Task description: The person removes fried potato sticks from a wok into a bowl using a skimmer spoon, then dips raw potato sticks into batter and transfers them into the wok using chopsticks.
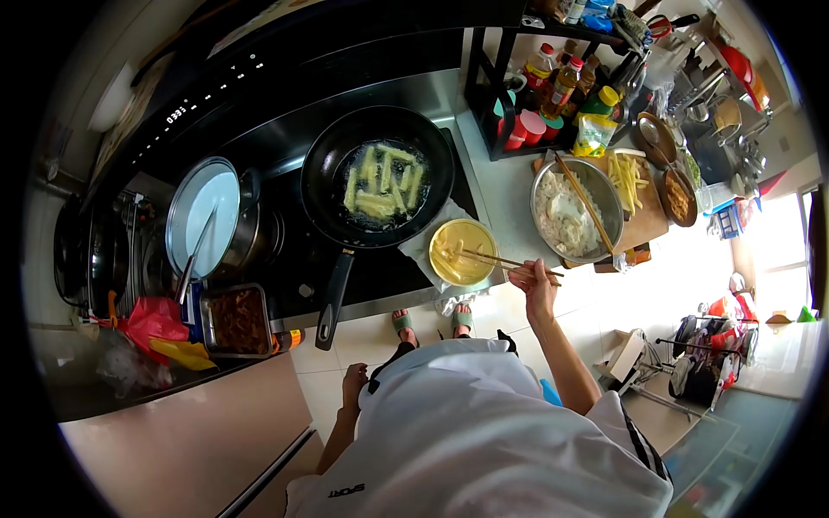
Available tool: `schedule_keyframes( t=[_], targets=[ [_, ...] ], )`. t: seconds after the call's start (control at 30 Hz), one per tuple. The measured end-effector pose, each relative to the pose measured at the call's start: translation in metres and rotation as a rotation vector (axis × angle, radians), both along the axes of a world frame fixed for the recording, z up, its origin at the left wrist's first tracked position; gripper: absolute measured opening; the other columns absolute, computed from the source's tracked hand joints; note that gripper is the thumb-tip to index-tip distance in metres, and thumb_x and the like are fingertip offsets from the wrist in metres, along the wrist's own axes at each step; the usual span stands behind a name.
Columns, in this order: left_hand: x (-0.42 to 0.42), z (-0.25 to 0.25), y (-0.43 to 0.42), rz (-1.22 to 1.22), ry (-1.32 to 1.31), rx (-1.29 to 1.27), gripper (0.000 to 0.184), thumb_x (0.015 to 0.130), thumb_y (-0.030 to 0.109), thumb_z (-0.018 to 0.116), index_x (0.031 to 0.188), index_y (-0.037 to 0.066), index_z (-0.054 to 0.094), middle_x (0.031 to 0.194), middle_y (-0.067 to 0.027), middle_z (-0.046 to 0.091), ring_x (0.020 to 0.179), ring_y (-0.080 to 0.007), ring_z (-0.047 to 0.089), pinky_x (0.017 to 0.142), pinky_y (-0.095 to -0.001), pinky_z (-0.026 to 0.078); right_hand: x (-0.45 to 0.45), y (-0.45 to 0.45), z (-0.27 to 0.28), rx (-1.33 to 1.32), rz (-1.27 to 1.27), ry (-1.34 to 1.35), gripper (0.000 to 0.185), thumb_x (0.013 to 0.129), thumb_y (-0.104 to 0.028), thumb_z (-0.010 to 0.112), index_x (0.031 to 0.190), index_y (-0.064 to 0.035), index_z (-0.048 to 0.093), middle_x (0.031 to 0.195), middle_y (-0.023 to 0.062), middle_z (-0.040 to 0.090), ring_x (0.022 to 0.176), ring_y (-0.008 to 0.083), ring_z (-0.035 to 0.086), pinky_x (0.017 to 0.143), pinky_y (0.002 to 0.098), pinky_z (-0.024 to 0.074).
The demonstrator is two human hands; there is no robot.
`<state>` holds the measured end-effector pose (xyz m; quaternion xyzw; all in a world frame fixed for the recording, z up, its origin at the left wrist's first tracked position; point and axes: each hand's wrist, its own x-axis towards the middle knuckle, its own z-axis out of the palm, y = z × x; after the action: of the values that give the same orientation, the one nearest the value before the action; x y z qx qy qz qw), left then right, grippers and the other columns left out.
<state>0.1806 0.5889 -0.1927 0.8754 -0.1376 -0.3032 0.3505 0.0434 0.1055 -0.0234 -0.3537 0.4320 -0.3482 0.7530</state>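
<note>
My right hand point(537, 289) grips a pair of chopsticks point(488, 258) whose tips reach into a yellow bowl point(495, 250). Inside that bowl, pale strips lie in a yellow, egg-like liquid. Beside it, a black frying pan point(315, 173) sits on the stove, its handle pointing toward me. Several yellowish strips point(384, 181) lie in bubbling oil in the pan. My left hand point(354, 386) hangs low by my side, near the pan's handle but apart from it. Its fingers are mostly hidden from above.
To the right, a steel bowl point(616, 220) holds white-coated pieces, with chopsticks across it. Cut yellow strips point(625, 180) lie on a cutting board point(643, 229). Bottles point(563, 86) fill a black rack. Leftward stand a pot point(207, 194) with a ladle and a tray of brown food point(237, 321).
</note>
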Motion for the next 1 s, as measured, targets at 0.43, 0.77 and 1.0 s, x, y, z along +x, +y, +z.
schedule_keyframes(
  t=[0.43, 0.77, 1.0],
  targets=[
    [-0.003, 0.019, -0.005, -0.023, -0.072, -0.041, 0.018, 0.085, 0.006, 0.051, 0.102, 0.004, 0.058, 0.091, -0.0165, 0.062, 0.079, -0.0312, 0.062, 0.067, -0.0382, 0.050, -0.026, -0.005, -0.017, 0.059, -0.092, 0.026, 0.033, 0.096, -0.028, 0.047, 0.097, 0.0052, 0.051, 0.085, 0.0212, 0.065, 0.074, 0.0287, 0.067, 0.069, 0.0358, 0.0577],
    [0.003, 0.000, 0.002, 0.031, -0.005, -0.013, 0.019, 0.084, 0.004, 0.052, 0.102, 0.005, 0.057, 0.094, -0.0149, 0.061, 0.082, -0.0295, 0.062, 0.069, -0.0384, 0.051, -0.005, -0.013, 0.054, 0.112, -0.044, -0.101, 0.031, 0.097, -0.027, 0.045, 0.094, 0.0028, 0.055, 0.088, 0.0204, 0.065, 0.080, 0.0274, 0.067, 0.072, 0.0335, 0.0566],
    [-0.002, 0.012, 0.000, -0.002, -0.177, -0.074, 0.020, 0.083, 0.000, 0.054, 0.103, 0.005, 0.056, 0.092, -0.0147, 0.060, 0.079, -0.0270, 0.062, 0.067, -0.0350, 0.052, 0.158, -0.008, 0.107, -0.052, 0.111, -0.210, 0.030, 0.096, -0.023, 0.047, 0.095, 0.0064, 0.054, 0.087, 0.0221, 0.064, 0.076, 0.0291, 0.068, 0.066, 0.0345, 0.0573]
  ],
)
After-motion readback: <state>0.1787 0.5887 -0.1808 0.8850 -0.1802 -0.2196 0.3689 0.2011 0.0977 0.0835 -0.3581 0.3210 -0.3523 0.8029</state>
